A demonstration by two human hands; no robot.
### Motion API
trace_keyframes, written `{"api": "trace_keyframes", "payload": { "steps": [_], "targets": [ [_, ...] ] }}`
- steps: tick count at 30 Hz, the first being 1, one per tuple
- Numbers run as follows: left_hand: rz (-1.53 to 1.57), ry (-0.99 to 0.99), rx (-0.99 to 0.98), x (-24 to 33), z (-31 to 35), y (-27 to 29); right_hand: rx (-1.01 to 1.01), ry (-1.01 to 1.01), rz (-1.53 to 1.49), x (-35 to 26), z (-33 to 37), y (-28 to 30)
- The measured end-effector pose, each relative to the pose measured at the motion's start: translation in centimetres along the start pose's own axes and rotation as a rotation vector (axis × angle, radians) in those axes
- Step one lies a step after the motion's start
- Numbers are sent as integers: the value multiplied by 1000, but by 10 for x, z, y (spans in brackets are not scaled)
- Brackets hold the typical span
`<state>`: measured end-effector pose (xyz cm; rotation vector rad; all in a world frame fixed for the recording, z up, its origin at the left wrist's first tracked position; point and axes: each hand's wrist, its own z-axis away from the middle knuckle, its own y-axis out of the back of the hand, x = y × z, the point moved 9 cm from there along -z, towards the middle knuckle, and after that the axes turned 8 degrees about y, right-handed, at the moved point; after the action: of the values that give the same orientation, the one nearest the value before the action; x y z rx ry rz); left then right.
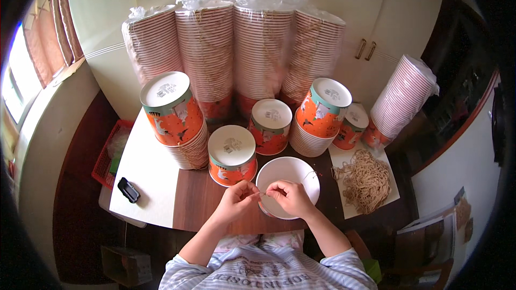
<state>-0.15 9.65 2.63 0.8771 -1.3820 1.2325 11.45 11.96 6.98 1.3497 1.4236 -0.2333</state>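
Observation:
A paper bucket (285, 168), white inside, stands mouth up at the table's front edge. Over its near left rim my left hand (235, 202) and my right hand (292, 198) meet with their fingertips pinched close together. Between them is a thin piece of cord (262, 194), mostly hidden by the fingers. A short bit of cord (310, 174) also shows at the bucket's right side. Just beyond my left hand, an orange and green bucket (232, 149) sits upside down. To the right of the bucket lies a tangled heap of beige cords (368, 180).
Several upturned buckets (271, 121) stand behind, some on short stacks. Tall plastic-wrapped bucket stacks (204, 53) line the back, and another wrapped stack (404, 90) leans at the right. On the left are a small black object (128, 189) and a red basket (102, 162).

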Motion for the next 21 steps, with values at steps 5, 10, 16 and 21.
{"api": "trace_keyframes", "payload": {
  "steps": [5,10,16,21],
  "targets": [
    [-58,78,-49,-4,2,-3,8,31,-54,0,0,-1],
    [-116,35,-23,-4,2,-4,5,24,-59,-1,0,-2],
    [-228,-9,73,-7,0,0,0,30,-43,-4,0,-2],
    [-335,23,164,-3,4,3,17,61,-26,-5,0,-3]
  ]
}}
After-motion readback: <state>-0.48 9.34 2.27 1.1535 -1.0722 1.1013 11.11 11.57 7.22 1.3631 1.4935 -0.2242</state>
